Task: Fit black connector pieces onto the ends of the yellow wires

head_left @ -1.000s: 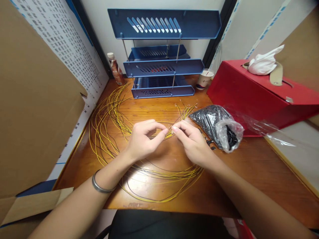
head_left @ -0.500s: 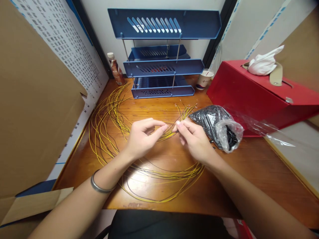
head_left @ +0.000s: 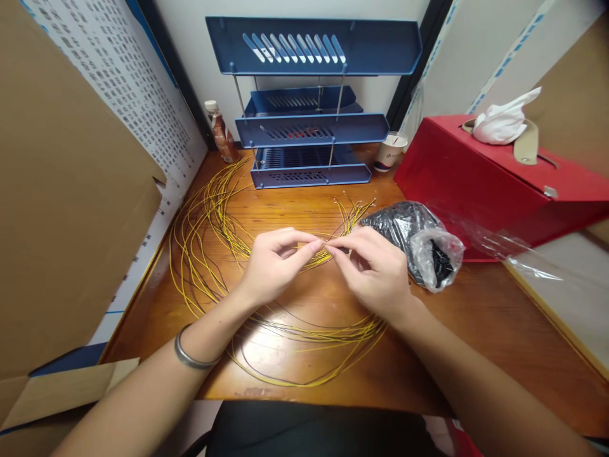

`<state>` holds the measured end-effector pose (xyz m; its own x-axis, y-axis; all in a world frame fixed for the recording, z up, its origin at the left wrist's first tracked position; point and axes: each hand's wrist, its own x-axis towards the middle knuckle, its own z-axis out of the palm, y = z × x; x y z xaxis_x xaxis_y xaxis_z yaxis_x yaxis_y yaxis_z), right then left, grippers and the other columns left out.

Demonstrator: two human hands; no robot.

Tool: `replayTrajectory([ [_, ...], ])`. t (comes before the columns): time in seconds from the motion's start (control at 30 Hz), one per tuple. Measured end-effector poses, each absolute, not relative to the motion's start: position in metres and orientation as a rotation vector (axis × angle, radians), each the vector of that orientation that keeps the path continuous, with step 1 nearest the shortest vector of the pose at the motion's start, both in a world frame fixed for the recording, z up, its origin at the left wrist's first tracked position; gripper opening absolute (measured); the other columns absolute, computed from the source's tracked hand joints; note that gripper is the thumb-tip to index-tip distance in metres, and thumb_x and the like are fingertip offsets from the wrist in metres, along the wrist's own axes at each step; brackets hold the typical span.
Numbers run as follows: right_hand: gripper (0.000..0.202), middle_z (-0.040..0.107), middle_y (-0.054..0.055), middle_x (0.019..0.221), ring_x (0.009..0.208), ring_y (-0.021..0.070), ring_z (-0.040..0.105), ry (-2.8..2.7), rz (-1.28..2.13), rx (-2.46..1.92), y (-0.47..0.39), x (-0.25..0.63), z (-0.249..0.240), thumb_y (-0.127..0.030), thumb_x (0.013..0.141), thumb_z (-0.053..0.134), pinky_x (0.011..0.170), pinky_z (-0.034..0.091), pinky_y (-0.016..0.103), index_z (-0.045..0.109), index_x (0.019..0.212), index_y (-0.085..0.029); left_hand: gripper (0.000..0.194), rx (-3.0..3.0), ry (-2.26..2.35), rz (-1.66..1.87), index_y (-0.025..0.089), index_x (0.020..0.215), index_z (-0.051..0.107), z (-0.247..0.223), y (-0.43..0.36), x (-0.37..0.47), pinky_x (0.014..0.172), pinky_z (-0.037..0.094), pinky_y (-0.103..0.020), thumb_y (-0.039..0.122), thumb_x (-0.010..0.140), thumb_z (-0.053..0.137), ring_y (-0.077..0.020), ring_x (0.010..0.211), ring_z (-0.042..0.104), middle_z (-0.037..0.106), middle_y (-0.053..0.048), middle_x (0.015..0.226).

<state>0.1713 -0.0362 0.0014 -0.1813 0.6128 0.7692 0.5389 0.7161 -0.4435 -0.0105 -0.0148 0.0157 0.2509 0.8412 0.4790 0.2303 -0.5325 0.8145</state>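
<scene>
Thin yellow and dark wires (head_left: pixel 219 206) lie in a large loose loop across the wooden desk. My left hand (head_left: pixel 275 263) is closed in a pinch on a wire, thumb against index finger. My right hand (head_left: pixel 375 270) meets it tip to tip, its thumb and index finger pinching at the same thin wire end. Under the right fingers shows a small black piece (head_left: pixel 346 250); whether they hold it I cannot tell. Behind the hands the bundled wire ends fan out. Just right of them lies a clear plastic bag (head_left: pixel 397 222) of small black parts, its mouth open.
A blue tiered tray rack (head_left: pixel 314 130) stands at the back. Beside it are a brown bottle (head_left: pixel 222 136) and a paper cup (head_left: pixel 391 152). A red tissue box (head_left: pixel 466 171) is at right, cardboard (head_left: pixel 71 190) at left. The wooden desk (head_left: pixel 466 330) ends close before me.
My right hand has moved left, so its fingertips now meet those of my left hand. The left hand has barely moved. Wires, bag and rack stay put.
</scene>
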Motion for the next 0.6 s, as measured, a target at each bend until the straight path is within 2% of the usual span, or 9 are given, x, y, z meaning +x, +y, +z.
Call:
replayTrajectory([
  [0.23,0.009,0.059,0.002,0.078,0.068,0.0144,0.052,-1.875,0.236,-0.996,-0.0404,0.1720,0.0046,-0.016,0.096,0.057,0.065,0.041,0.029,0.064,0.090,-0.018,0.015,1.983,0.950,1.266,0.012,0.080,0.079,0.0183,-0.0157,-0.0124,0.045,0.030,-0.021,0.023,0.085,0.071,-0.0061,0.047,0.042,0.063,0.000,0.058],
  [0.6,0.017,0.056,0.002,0.084,0.075,0.0145,0.052,-1.872,0.498,-1.093,-0.0401,0.1693,0.0042,-0.021,0.102,0.045,0.071,0.038,0.028,0.054,0.087,-0.019,0.008,2.185,0.962,1.280,0.014,0.081,0.079,0.0141,-0.0146,-0.0125,0.047,0.030,-0.021,0.020,0.083,0.075,-0.0060,0.047,0.042,0.058,0.003,0.055],
])
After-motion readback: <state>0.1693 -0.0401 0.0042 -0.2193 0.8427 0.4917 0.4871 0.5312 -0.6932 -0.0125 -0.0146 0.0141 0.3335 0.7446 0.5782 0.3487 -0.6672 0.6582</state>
